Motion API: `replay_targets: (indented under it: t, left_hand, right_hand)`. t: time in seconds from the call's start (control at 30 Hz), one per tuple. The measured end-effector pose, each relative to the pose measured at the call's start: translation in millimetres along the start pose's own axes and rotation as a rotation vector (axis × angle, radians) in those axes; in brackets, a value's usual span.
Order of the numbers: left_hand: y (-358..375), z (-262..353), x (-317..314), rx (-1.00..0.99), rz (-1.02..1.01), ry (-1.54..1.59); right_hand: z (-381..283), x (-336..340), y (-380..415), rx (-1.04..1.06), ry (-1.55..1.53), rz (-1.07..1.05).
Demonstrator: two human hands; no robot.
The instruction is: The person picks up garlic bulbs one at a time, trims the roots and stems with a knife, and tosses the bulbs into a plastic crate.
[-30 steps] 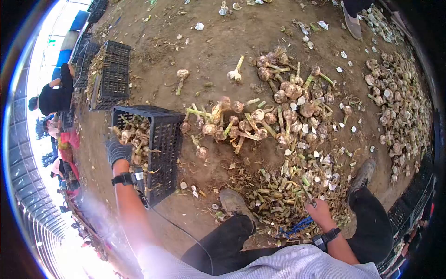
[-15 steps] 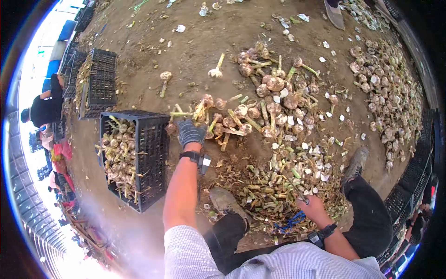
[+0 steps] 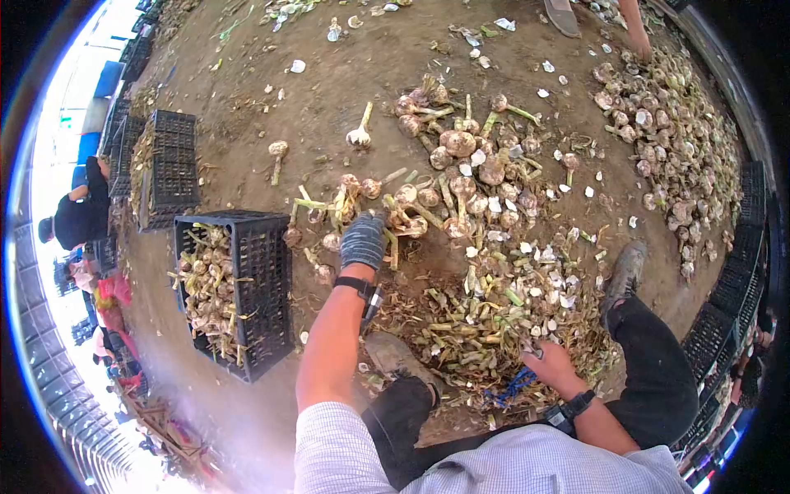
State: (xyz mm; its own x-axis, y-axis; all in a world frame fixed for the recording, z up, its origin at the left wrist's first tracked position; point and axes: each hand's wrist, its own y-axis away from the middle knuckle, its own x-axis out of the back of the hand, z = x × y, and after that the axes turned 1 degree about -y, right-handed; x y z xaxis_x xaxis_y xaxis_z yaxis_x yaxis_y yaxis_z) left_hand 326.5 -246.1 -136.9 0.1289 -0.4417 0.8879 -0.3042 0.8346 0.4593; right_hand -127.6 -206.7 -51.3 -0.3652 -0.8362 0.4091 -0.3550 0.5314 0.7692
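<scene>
My left hand (image 3: 363,241), in a dark grey glove, reaches down into a loose row of garlic bulbs with stems (image 3: 408,222). Its fingers curl over garlic there; the fingertips are partly hidden. A cut-looking stem stands just right of the glove, and loose bulbs (image 3: 323,272) lie to its left. Bare and low at the right, my right hand (image 3: 555,368) is closed round a small metal tool (image 3: 533,349) that looks like pruning shears, mostly covered by the fingers. Beneath it lies a heap of trimmed stems and skins (image 3: 469,333), with a blue cord (image 3: 514,385) beside the hand.
A black crate (image 3: 265,288) of garlic stands left of my arm, with another crate (image 3: 174,160) behind. More garlic is piled ahead (image 3: 473,156) and at the right (image 3: 679,148), where another person's hand (image 3: 639,45) reaches in. My shoes flank the trimmings.
My left hand has moved right along the garlic row, uncovering bulbs at its left. Another person's hand has come into view at the far-right pile. My right hand has barely moved.
</scene>
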Motion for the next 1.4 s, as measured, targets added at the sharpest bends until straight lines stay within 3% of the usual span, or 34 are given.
replay_targets:
  t: [0.1,0.13,0.23,0.37,0.4,0.5,0.57,0.63,0.7,0.77,0.83,0.87,0.9,0.97,1.0,1.03,1.07,1.2,1.27,1.3,1.33,1.37,1.4]
  left_hand:
    - [7,1,20,0.041,-0.073,0.085]
    - [9,-6,16,-0.022,0.002,0.104]
    - [15,-17,9,0.131,0.438,0.548]
    - [35,-42,56,0.43,0.193,1.896]
    - [39,-59,60,0.298,0.167,1.906]
    - [68,-91,105,0.372,0.441,1.945]
    - [84,-126,137,0.319,0.553,2.068]
    - [102,-198,144,0.19,0.616,1.887]
    - [126,-273,121,0.616,0.58,1.829]
    - [140,-258,109,0.895,0.827,1.033]
    - [152,-236,102,1.036,0.964,0.193]
    - [156,-202,112,0.738,0.993,0.499]
    - [145,-238,68,0.418,0.693,-0.17]
    - [131,-142,87,0.388,0.36,-0.035]
    - [127,-118,78,0.439,0.322,0.304]
    - [103,-121,40,0.519,0.157,0.141]
    - [91,-110,31,0.6,-0.049,0.208]
    - [59,-133,-111,0.493,-0.052,0.374]
    - [83,-103,-100,0.486,-0.005,0.465]
    - [71,-112,-150,0.385,0.144,0.288]
    - [101,-77,-62,0.39,-0.046,0.491]
    - [92,-84,-80,0.357,-0.088,0.493]
    - [79,-78,-69,0.339,-0.339,0.475]
  right_hand:
    - [10,-7,1,0.044,0.065,0.056]
    - [9,-9,3,0.023,0.045,0.033]
    - [9,-9,3,-0.004,0.015,-0.001]
    - [6,-7,6,-0.052,-0.027,0.001]
    - [1,-6,5,-0.075,-0.049,-0.02]
    - [7,-14,0,-0.07,0.06,0.003]
    - [1,-13,-1,0.002,0.034,0.034]
    - [9,-16,0,-0.009,0.02,0.061]
    - [5,-13,1,0.014,0.015,0.047]
    - [-10,-5,6,0.01,0.001,0.036]
    - [-6,-6,6,0.001,0.012,0.048]
    - [-6,-7,6,0.008,0.007,0.052]
    - [-5,-9,4,0.018,0.004,0.05]
    - [7,-17,0,0.051,0.005,0.071]
    - [-1,-14,2,0.035,-0.006,0.049]
    - [-5,-11,4,0.019,-0.014,0.028]
    - [-6,-8,4,0.013,-0.011,0.028]
    - [32,-31,-2,0.03,-0.057,0.069]
    - [47,-37,-5,-0.038,-0.03,0.006]
    - [54,-40,-6,-0.071,-0.014,-0.027]
    - [41,-29,-1,-0.076,-0.018,-0.064]
    - [29,-25,5,-0.083,-0.022,-0.097]
    - [27,-29,8,-0.062,-0.067,-0.081]
